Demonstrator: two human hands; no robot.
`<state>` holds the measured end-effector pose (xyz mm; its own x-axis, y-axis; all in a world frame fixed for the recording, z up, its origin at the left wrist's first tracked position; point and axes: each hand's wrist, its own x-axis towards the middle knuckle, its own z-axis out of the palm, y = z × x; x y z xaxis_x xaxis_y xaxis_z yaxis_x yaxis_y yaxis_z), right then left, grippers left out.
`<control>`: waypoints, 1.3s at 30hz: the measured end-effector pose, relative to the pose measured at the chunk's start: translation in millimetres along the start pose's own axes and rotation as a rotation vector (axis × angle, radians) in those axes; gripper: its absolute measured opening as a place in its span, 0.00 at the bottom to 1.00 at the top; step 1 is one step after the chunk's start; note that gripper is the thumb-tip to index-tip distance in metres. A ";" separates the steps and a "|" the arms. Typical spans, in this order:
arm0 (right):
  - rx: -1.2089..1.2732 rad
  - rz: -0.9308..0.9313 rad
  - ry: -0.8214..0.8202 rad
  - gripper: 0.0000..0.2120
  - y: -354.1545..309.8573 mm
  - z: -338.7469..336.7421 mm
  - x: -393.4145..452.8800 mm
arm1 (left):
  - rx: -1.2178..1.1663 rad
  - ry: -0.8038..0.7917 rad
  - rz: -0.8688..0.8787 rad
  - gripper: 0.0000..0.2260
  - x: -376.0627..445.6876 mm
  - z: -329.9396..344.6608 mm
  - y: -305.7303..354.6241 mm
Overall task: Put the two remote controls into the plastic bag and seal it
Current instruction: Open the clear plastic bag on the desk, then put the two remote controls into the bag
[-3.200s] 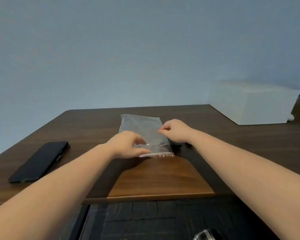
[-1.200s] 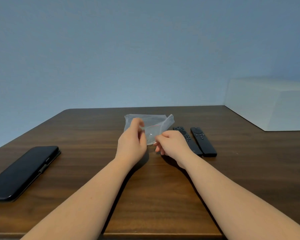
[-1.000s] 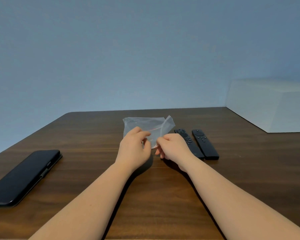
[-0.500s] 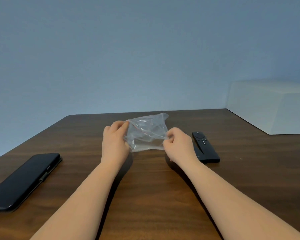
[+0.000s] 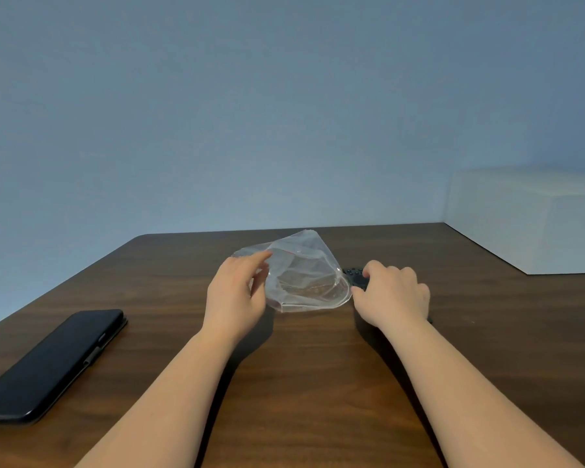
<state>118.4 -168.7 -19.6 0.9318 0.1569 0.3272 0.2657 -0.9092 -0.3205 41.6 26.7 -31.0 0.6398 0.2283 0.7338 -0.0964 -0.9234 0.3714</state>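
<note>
Now we see the bag (image 5: 304, 282) held up off the table (image 5: 318, 383) by the left hand (image 5: 235, 298), whose grip is closed on its left side. Its open mouth faces us and to the right, red seal line running across. Our right hand (image 5: 394, 295) lies over a remote (image 5: 353, 276) just right of the bag; whether its grip is closed we cannot tell. A phone (image 5: 51, 363) sits well left, a white box (image 5: 527, 221) far right, with bare wood between.
</note>
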 end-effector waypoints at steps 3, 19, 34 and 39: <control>-0.066 0.027 -0.127 0.17 1.8 2.5 0.8 | -0.051 0.009 -0.058 0.15 -0.8 -2.1 5.4; 0.409 0.027 0.206 0.17 6.4 1.6 7.3 | 0.025 -0.094 -0.062 0.08 -1.5 4.0 0.0; 0.576 -0.491 -0.226 0.11 -19.4 -23.2 -21.5 | 0.033 -0.037 -0.383 0.08 5.9 6.1 -7.4; 0.352 -0.423 -0.285 0.12 -17.8 -20.8 -20.8 | -0.012 0.051 -0.317 0.11 5.1 6.8 -12.3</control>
<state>89.1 -163.8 -2.2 0.7443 0.6170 0.2556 0.6470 -0.5712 -0.5051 51.2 37.1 -35.8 0.6003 0.5197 0.6079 0.0925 -0.8001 0.5927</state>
